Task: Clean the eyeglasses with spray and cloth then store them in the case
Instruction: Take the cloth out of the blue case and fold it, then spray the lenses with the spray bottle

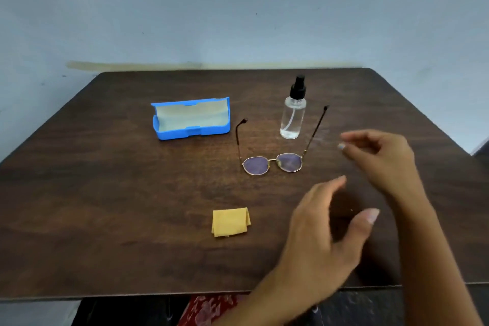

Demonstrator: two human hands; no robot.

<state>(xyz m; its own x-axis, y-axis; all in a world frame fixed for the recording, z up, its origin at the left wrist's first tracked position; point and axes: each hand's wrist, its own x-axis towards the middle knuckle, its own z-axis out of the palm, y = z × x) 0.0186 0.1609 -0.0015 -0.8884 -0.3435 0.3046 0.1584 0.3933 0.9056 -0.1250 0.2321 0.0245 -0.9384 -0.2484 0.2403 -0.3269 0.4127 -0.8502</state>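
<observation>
Gold-rimmed eyeglasses (272,163) lie on the dark wooden table (105,193) with their arms unfolded and pointing away from me. Just behind them stands a clear spray bottle (292,119) with a black pump top. A blue glasses case (190,118) lies open at the back left, nothing inside it. A folded yellow cloth (230,222) rests nearer to me, left of my hands. My left hand (325,235) hovers over the table in front of the eyeglasses, fingers spread and holding nothing. My right hand (381,156) floats to the right of the glasses, fingers loosely curled and empty.
A pale blue wall rises behind the table's far edge. The near table edge (158,295) runs across the bottom, with red patterned fabric (211,309) below it.
</observation>
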